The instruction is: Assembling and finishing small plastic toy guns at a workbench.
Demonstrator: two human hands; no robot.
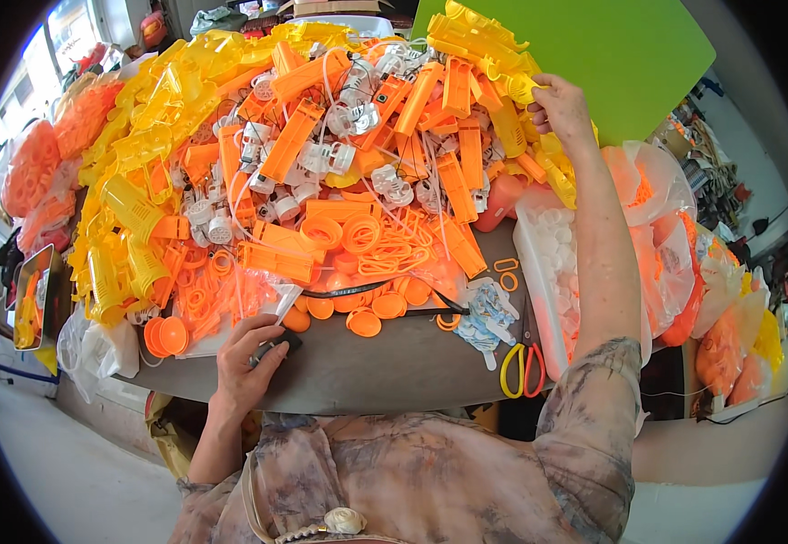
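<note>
My left hand (247,370) is at the near table edge, its fingers closed around a small black part (291,341) that is mostly hidden. By its fingertips, a clear plastic bag edge (283,299) shows. Far out at the right, my right hand (562,111) pinches the rim of a yellow plastic shell (521,88) at the end of a stack of such shells (471,34). Below that hand, the heap holds orange rectangular housings (457,186), white motor-like units with wires (392,184) and orange rings and round caps (364,322).
More yellow shells (136,204) line the heap's left side. Scissors (523,367) with yellow and red handles lie near a white bin (548,299) of translucent caps. Blue-white strips (487,317) lie beside them. Bags of orange parts (661,258) stand right; a green board (593,54) rises behind.
</note>
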